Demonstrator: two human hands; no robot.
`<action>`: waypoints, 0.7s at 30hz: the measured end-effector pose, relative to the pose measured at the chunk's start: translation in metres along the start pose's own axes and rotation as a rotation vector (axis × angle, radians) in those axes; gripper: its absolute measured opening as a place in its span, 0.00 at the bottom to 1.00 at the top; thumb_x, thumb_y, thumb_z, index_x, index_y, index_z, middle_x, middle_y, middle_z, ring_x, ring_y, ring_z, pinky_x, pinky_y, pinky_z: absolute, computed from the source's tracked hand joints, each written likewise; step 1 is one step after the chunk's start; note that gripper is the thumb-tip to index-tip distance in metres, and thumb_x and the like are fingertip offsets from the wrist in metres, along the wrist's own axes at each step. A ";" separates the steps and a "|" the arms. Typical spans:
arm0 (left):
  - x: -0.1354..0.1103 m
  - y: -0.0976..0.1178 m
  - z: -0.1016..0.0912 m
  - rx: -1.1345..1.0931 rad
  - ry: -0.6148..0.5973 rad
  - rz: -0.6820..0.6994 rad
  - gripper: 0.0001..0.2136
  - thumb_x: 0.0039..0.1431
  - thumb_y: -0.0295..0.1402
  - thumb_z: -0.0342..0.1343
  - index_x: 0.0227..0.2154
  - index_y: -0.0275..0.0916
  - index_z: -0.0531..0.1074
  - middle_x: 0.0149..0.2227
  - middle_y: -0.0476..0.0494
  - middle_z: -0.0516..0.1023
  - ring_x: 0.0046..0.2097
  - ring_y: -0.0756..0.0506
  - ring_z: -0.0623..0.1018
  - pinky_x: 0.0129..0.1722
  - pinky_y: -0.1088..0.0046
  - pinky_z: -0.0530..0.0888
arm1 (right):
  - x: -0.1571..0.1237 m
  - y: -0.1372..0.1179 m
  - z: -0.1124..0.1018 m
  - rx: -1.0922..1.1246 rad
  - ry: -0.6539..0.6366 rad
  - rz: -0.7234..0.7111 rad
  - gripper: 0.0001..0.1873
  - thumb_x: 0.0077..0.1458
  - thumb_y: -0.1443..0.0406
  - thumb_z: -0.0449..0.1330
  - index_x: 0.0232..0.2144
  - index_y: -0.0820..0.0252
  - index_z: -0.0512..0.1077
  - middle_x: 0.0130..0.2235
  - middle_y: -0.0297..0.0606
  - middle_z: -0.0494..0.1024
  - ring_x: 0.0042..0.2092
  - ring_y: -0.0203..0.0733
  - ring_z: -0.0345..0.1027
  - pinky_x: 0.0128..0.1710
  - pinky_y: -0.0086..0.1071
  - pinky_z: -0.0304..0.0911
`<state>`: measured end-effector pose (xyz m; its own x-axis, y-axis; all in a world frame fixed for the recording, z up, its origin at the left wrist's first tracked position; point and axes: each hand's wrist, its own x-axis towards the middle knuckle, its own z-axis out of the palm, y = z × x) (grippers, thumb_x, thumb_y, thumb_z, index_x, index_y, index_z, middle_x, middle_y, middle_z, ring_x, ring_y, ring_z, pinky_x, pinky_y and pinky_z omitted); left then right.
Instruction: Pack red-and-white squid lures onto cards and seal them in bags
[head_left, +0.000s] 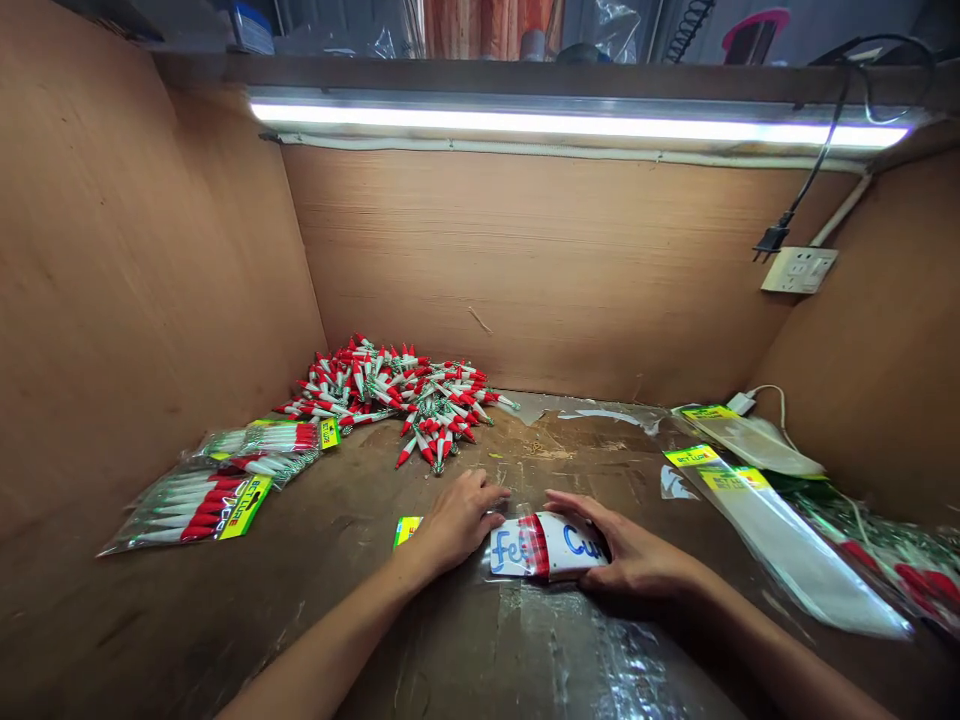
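Observation:
A clear plastic packet [546, 546] with a white card and red-tipped lures inside lies flat on the worn brown worktop [465, 650], its yellow header [407, 529] sticking out to the left. My left hand [459, 521] lies on the packet's left end, fingers bent and pressing down. My right hand [628, 551] rests on its right end, fingers stretched along the top edge. A heap of loose red, white and green lures [396, 392] sits behind the hands near the back wall.
Filled packets [196, 505] lie stacked at the left. Empty clear bags with yellow headers [772, 525] lie at the right, with more lures [900, 560] beyond. Plywood walls close in three sides. A strip light [577, 125] and a wall socket [799, 269] are above.

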<state>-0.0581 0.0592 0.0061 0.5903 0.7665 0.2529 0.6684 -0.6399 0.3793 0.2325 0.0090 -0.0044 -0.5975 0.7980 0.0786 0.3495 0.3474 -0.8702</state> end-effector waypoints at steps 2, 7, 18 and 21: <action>-0.004 0.012 0.003 -0.094 -0.015 -0.075 0.18 0.62 0.45 0.56 0.51 0.43 0.71 0.39 0.43 0.75 0.40 0.42 0.75 0.39 0.69 0.68 | 0.001 -0.002 0.001 -0.036 0.012 0.012 0.51 0.41 0.70 0.66 0.66 0.51 0.52 0.63 0.44 0.63 0.62 0.54 0.59 0.63 0.48 0.51; -0.016 0.042 0.012 -0.003 -0.104 -0.082 0.36 0.42 0.60 0.63 0.49 0.43 0.67 0.45 0.40 0.75 0.44 0.36 0.75 0.37 0.67 0.67 | 0.002 -0.006 0.001 -0.072 0.021 0.007 0.53 0.40 0.69 0.67 0.67 0.51 0.51 0.63 0.44 0.63 0.62 0.55 0.59 0.63 0.49 0.50; -0.012 0.045 0.013 0.012 -0.028 -0.009 0.07 0.64 0.34 0.48 0.30 0.42 0.66 0.30 0.48 0.74 0.31 0.46 0.72 0.30 0.71 0.61 | 0.003 -0.002 -0.003 -0.138 0.040 -0.009 0.55 0.38 0.67 0.71 0.67 0.50 0.52 0.65 0.43 0.60 0.63 0.57 0.55 0.64 0.48 0.49; -0.013 0.054 0.013 0.011 0.043 0.000 0.08 0.66 0.34 0.46 0.32 0.42 0.66 0.32 0.47 0.73 0.32 0.46 0.72 0.31 0.71 0.62 | 0.003 -0.006 -0.004 -0.182 0.035 -0.019 0.57 0.38 0.65 0.71 0.68 0.50 0.50 0.64 0.43 0.62 0.62 0.57 0.57 0.62 0.48 0.52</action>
<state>-0.0237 0.0141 0.0116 0.5701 0.7682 0.2913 0.6734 -0.6400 0.3700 0.2318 0.0108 0.0035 -0.5807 0.8060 0.1144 0.4647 0.4436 -0.7664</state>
